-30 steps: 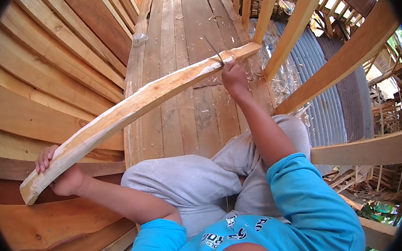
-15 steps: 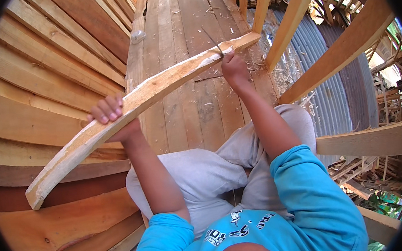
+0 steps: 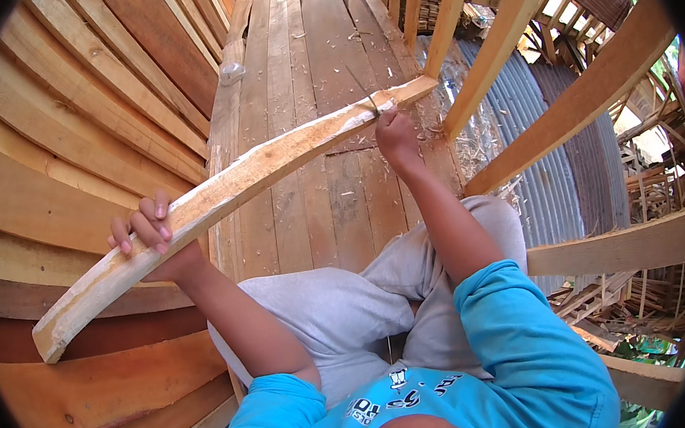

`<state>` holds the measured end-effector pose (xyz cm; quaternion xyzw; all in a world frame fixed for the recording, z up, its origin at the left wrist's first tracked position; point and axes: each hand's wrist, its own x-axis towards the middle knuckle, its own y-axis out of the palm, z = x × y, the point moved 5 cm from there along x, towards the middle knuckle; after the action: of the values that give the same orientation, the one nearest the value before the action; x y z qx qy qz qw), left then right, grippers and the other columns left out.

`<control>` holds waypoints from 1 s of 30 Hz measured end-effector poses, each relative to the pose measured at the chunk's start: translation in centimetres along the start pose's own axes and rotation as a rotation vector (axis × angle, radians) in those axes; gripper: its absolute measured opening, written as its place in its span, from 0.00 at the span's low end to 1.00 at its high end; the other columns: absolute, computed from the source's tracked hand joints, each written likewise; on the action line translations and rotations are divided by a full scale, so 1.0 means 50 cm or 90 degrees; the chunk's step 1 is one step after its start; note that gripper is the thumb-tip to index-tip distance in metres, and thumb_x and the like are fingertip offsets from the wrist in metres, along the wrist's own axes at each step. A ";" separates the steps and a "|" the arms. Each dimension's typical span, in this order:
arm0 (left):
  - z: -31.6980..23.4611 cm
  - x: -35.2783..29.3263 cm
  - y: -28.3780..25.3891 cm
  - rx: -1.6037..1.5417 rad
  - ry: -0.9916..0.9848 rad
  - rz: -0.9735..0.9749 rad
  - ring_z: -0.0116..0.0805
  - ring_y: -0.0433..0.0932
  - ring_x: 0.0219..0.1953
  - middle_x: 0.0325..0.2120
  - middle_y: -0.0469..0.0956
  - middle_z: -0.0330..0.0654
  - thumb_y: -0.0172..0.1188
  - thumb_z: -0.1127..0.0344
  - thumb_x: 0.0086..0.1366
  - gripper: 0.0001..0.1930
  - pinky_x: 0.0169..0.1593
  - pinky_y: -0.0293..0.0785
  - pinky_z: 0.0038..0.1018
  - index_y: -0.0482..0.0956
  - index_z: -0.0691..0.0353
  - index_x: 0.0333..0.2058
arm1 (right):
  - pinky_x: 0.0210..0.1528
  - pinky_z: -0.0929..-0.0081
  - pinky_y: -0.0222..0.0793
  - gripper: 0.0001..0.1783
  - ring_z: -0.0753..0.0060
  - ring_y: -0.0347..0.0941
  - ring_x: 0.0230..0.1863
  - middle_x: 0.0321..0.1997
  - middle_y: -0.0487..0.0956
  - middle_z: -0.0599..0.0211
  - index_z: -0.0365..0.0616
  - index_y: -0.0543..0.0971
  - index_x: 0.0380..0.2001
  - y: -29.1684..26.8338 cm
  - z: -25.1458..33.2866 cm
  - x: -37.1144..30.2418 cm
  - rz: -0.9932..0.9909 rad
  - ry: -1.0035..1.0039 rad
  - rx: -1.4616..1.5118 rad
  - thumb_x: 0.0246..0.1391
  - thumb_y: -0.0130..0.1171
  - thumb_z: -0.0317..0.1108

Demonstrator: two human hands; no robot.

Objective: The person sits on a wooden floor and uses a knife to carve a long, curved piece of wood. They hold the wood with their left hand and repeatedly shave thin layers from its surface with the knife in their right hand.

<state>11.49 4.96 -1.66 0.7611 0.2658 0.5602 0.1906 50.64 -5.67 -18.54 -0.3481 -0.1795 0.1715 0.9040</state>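
Note:
A long, slightly curved wooden beam [image 3: 272,152] slants across in front of me, its near-left end low and its far-right end by the wooden posts. Its edges are pale, almost white, and its upper face is rough. My left hand [image 3: 158,245] is wrapped around the beam's left part, palm beneath and fingertips over the far edge. Close to the other end, my right fist [image 3: 398,137] grips a thin dark blade [image 3: 361,87] that points away and crosses the beam's pale edge. Its handle is hidden in the fist.
Stacked boards [image 3: 71,181] line the left side. Wood shavings lie on the plank floor [image 3: 279,236], with a clear plastic container [image 3: 232,73] at the far left. Wooden posts [image 3: 499,45] and corrugated metal sheeting [image 3: 530,124] stand on the right. My bent legs [image 3: 326,301] are below the beam.
My left hand has slid along the beam toward its near-left end. The beam and my right hand with the blade sit slightly lower and further left in view.

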 end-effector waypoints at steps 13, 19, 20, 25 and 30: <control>0.052 0.017 -0.005 -0.176 -0.062 0.081 0.23 0.67 0.18 0.08 0.68 0.28 0.38 0.59 0.74 0.27 0.63 0.64 0.34 0.77 0.48 0.16 | 0.41 0.41 0.73 0.34 0.31 0.77 0.34 0.26 0.78 0.33 0.29 0.81 0.22 -0.004 0.004 -0.001 -0.030 -0.015 -0.030 0.65 0.33 0.46; 0.048 0.018 -0.007 -0.174 -0.072 0.093 0.24 0.68 0.18 0.08 0.70 0.30 0.36 0.59 0.74 0.27 0.65 0.63 0.35 0.81 0.50 0.20 | 0.41 0.43 0.74 0.35 0.32 0.78 0.34 0.27 0.79 0.36 0.30 0.82 0.23 -0.028 0.013 -0.013 0.025 -0.044 -0.076 0.65 0.32 0.47; 0.047 0.015 -0.014 -0.172 -0.073 0.094 0.24 0.68 0.18 0.08 0.70 0.30 0.36 0.58 0.74 0.27 0.65 0.63 0.35 0.81 0.50 0.20 | 0.41 0.43 0.74 0.35 0.32 0.78 0.34 0.27 0.80 0.36 0.30 0.82 0.23 -0.030 0.011 -0.016 0.046 -0.075 -0.084 0.65 0.32 0.47; 0.046 0.020 -0.006 -0.141 -0.054 0.102 0.23 0.68 0.19 0.08 0.70 0.28 0.37 0.58 0.74 0.25 0.64 0.63 0.33 0.81 0.48 0.23 | 0.41 0.43 0.74 0.35 0.32 0.78 0.35 0.27 0.79 0.35 0.32 0.82 0.24 -0.013 0.021 -0.021 -0.001 -0.012 -0.095 0.66 0.31 0.47; 0.041 0.022 -0.004 -0.088 -0.023 0.022 0.20 0.68 0.19 0.10 0.71 0.26 0.40 0.56 0.74 0.22 0.58 0.66 0.29 0.80 0.46 0.23 | 0.43 0.41 0.73 0.35 0.31 0.77 0.36 0.27 0.79 0.34 0.30 0.81 0.24 -0.012 0.016 -0.010 -0.010 -0.049 -0.062 0.66 0.31 0.47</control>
<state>13.65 5.83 -1.54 0.7604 0.2102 0.5667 0.2375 49.96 -5.87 -17.69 -0.3837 -0.2246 0.1688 0.8797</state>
